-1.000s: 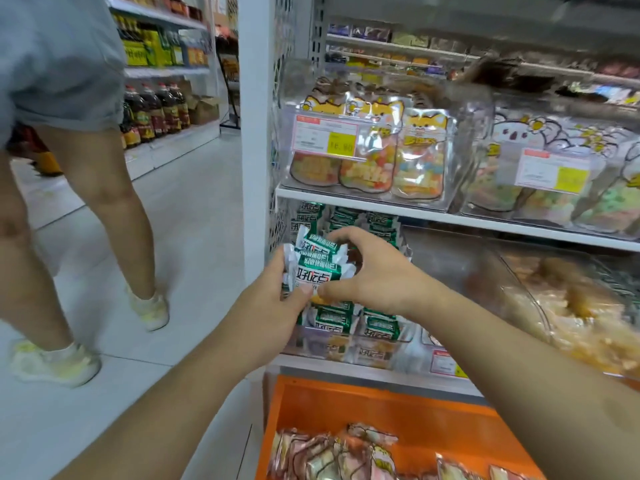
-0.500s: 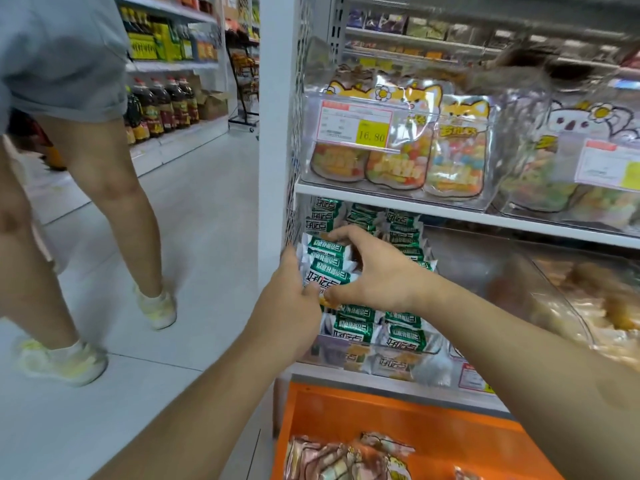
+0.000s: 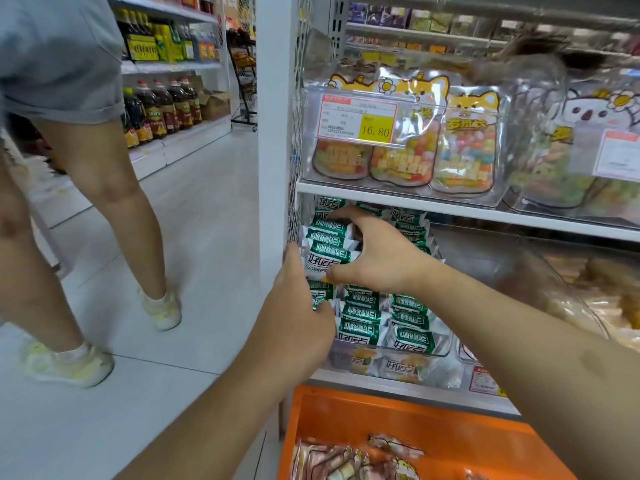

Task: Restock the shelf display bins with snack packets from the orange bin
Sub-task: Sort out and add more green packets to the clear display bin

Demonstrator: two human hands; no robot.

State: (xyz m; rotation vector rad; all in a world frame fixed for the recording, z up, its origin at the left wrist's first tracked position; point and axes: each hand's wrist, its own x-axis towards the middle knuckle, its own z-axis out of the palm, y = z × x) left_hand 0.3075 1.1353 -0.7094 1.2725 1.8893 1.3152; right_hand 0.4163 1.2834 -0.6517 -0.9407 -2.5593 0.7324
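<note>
Green-and-white foil snack packets [image 3: 329, 249], stacked, sit gripped between the right hand [image 3: 377, 258] and left hand [image 3: 298, 317]; the person should seat them level in the clear plastic bin [image 3: 440, 348] just beneath.

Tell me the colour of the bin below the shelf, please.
The bin is orange; the head view shows it best.
</note>
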